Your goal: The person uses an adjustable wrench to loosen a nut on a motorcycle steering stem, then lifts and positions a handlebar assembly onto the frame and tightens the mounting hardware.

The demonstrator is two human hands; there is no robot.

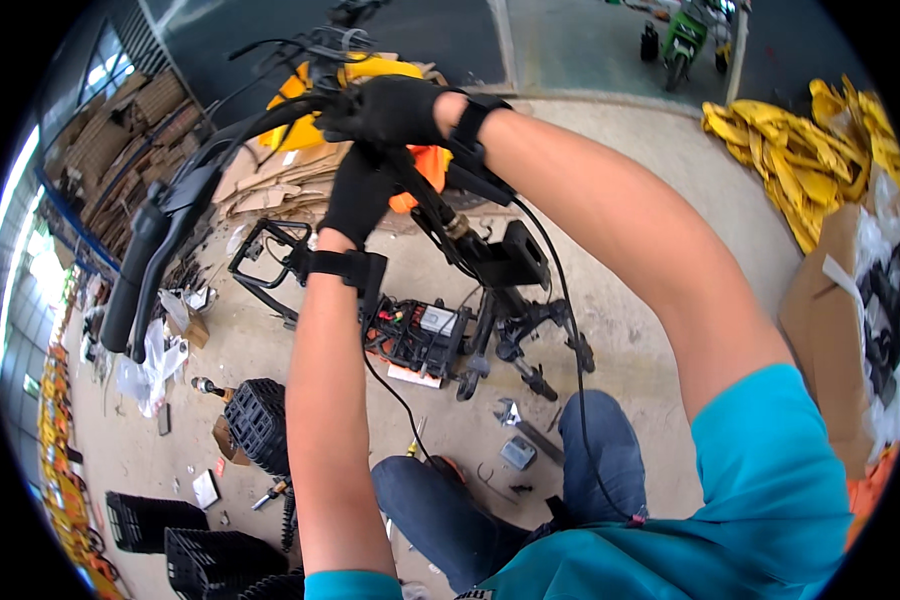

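Note:
My right hand (395,108), in a black glove, is closed around the middle of a black handlebar (260,122), at the top of the stem. Just below it my left hand (358,192), also gloved, is closed against the upper stem; its fingertips are partly hidden by the stem and my right hand. The handlebar's left end, with a rubber grip (128,285) and a brake lever (157,300), slants toward me. Below, the dark steering column (440,215) runs down to a partly stripped vehicle frame (260,255), with an open compartment of wires and electronics (425,325).
An adjustable wrench (525,428) and a small grey box (518,452) lie by my knees. Black plastic baskets (205,560) stand at lower left. Flattened cardboard (280,180) lies behind the frame. Yellow plastic parts (795,150) and a cardboard box (820,320) are at right.

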